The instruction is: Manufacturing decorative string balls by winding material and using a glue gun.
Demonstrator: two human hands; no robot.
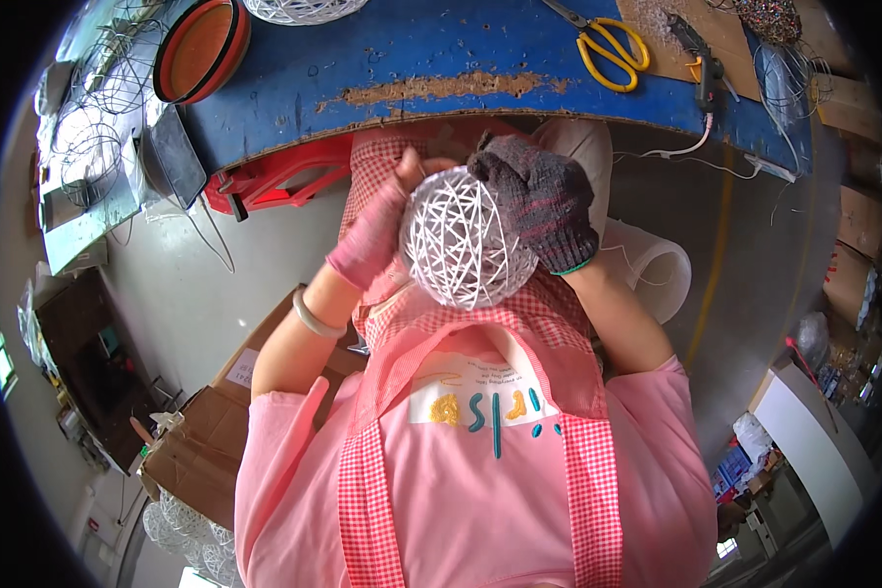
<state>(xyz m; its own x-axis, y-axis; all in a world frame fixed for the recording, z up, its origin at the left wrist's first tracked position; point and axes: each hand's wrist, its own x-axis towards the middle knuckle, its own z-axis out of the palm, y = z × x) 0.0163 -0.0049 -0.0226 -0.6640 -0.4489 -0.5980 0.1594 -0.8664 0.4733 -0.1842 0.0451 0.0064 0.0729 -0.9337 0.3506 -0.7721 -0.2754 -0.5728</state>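
Observation:
Above my lap, close to the blue table's near edge, I hold a white openwork ball made of crisscrossed strands. My left hand, in a pink glove with bare fingertips, is closed on its left side. On the upper right side my right hand, in a dark knitted glove, curls over the rim; its fingertips are partly hidden. Beside my right forearm is a white roll or tube, with a thin white strand running near it toward my wrist.
On the blue table lie yellow-handled scissors, a glue gun with a cord, a reddish-brown dish and another white ball. Wire coils are at left. A cardboard box and several white balls stand lower left.

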